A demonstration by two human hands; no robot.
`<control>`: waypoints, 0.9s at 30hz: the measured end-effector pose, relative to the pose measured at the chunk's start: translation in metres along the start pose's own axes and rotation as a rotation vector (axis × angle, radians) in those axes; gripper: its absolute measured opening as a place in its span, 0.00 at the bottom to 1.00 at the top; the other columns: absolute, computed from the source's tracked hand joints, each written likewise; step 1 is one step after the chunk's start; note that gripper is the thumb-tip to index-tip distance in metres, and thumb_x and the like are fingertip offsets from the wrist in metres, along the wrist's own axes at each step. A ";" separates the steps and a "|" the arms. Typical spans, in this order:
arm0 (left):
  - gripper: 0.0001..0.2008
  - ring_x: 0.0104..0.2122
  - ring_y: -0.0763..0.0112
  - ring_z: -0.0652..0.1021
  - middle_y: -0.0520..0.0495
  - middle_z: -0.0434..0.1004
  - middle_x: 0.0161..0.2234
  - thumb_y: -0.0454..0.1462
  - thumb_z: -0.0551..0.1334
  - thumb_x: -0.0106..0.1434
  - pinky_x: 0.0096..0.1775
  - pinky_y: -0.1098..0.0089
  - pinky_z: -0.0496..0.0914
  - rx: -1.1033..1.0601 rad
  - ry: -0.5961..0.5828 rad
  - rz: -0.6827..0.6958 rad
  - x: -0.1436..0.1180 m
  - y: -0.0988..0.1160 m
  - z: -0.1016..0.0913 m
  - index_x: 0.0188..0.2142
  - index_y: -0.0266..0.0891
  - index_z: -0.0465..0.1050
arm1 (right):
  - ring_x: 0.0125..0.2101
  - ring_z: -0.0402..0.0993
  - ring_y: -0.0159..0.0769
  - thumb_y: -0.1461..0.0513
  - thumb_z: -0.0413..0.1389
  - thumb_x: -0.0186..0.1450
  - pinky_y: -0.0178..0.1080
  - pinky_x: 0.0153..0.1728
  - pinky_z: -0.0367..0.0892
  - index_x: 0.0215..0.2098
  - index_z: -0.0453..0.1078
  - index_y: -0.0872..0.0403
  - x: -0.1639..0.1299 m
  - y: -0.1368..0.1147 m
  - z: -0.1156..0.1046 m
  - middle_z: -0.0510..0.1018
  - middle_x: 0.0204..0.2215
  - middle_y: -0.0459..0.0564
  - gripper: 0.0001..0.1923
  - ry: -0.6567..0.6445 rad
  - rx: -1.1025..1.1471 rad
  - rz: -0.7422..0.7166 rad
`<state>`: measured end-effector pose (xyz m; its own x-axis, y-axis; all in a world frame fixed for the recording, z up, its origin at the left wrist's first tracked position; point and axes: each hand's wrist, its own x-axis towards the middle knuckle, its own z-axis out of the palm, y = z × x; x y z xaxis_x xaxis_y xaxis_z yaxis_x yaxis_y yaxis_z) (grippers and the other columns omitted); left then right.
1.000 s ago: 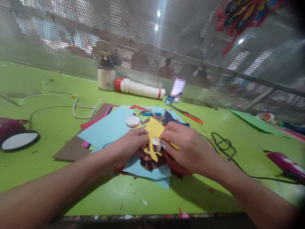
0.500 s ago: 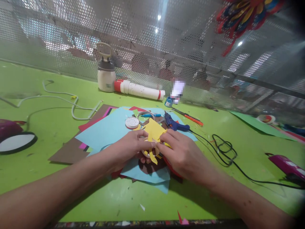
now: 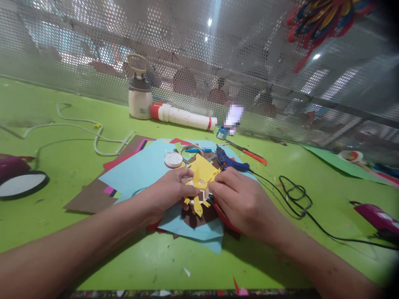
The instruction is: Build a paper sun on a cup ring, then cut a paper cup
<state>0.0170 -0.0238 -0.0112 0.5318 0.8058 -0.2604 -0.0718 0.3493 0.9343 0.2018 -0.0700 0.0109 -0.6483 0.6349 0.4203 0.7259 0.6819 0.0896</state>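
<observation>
The left hand [image 3: 171, 189] grips a small white ring [image 3: 205, 193], with its thumb on the near side and its other fingers curled around the left. A yellow cutout [image 3: 198, 207] lies across the ring. Its narrow end, which looks like a head, hangs over the near edge, and a little yellow foot sticks out on each side of it. The ring is in the middle of the table [image 3: 124, 263], above a dark brown disc [image 3: 195, 220] and some blue paper [image 3: 137, 166].

The right hand [image 3: 238, 193] is bent and nearly closed, with its fingertips just beside the right edge of the ring. They hide what is between them, so one cannot tell if they pinch anything. A red thing [image 3: 222, 214] shows under that hand, and a yellow sheet [image 3: 204, 164] is just behind the ring.

The step in hand seems to be fixing the yellow cutout in its place on the ring. The next move likely calls for a firm left hand and a soft push from the right fingertips, so the thin paper does not bend. The glue gun [image 3: 232, 162] lies near, behind the right hand.
</observation>
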 end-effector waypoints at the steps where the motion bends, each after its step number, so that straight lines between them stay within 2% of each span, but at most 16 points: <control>1: 0.15 0.29 0.67 0.78 0.51 0.73 0.27 0.30 0.67 0.49 0.32 0.68 0.70 0.003 0.003 0.008 0.000 0.000 0.000 0.36 0.37 0.67 | 0.34 0.66 0.41 0.70 0.48 0.67 0.42 0.33 0.64 0.36 0.74 0.63 -0.001 0.000 0.000 0.73 0.32 0.58 0.12 0.029 0.051 0.035; 5: 0.17 0.31 0.64 0.79 0.50 0.75 0.27 0.32 0.69 0.49 0.34 0.67 0.72 0.031 0.045 0.032 -0.001 0.001 0.002 0.38 0.38 0.68 | 0.32 0.70 0.37 0.67 0.53 0.66 0.39 0.33 0.66 0.35 0.73 0.60 0.000 -0.002 0.001 0.74 0.31 0.54 0.07 0.139 0.250 0.315; 8: 0.16 0.26 0.67 0.79 0.51 0.75 0.26 0.33 0.68 0.49 0.31 0.68 0.72 0.052 0.048 0.058 -0.002 0.002 0.004 0.37 0.39 0.66 | 0.28 0.71 0.33 0.62 0.55 0.66 0.36 0.30 0.66 0.32 0.72 0.57 0.004 -0.006 0.005 0.75 0.28 0.49 0.07 0.045 0.433 0.563; 11: 0.17 0.18 0.69 0.76 0.53 0.74 0.22 0.33 0.67 0.50 0.22 0.69 0.71 0.084 0.032 0.069 -0.003 0.001 0.007 0.38 0.40 0.63 | 0.27 0.71 0.33 0.59 0.57 0.64 0.36 0.29 0.67 0.30 0.70 0.55 0.007 -0.010 0.010 0.76 0.26 0.48 0.07 -0.019 0.520 0.699; 20: 0.13 0.14 0.65 0.75 0.55 0.72 0.19 0.32 0.62 0.53 0.17 0.63 0.71 0.120 -0.043 0.086 -0.003 -0.003 0.009 0.36 0.42 0.59 | 0.25 0.72 0.34 0.62 0.58 0.61 0.35 0.27 0.68 0.26 0.70 0.54 0.009 -0.015 0.016 0.77 0.24 0.47 0.06 0.066 0.589 0.794; 27: 0.14 0.13 0.65 0.75 0.55 0.72 0.19 0.35 0.64 0.53 0.17 0.64 0.71 0.128 -0.011 0.067 -0.001 -0.005 0.008 0.36 0.42 0.60 | 0.23 0.70 0.32 0.62 0.59 0.61 0.34 0.25 0.66 0.24 0.70 0.54 0.004 -0.016 0.020 0.75 0.22 0.46 0.08 0.162 0.481 0.731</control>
<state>0.0236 -0.0307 -0.0133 0.5389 0.8196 -0.1942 0.0001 0.2305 0.9731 0.1829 -0.0708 -0.0073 0.0062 0.9366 0.3503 0.7468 0.2286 -0.6245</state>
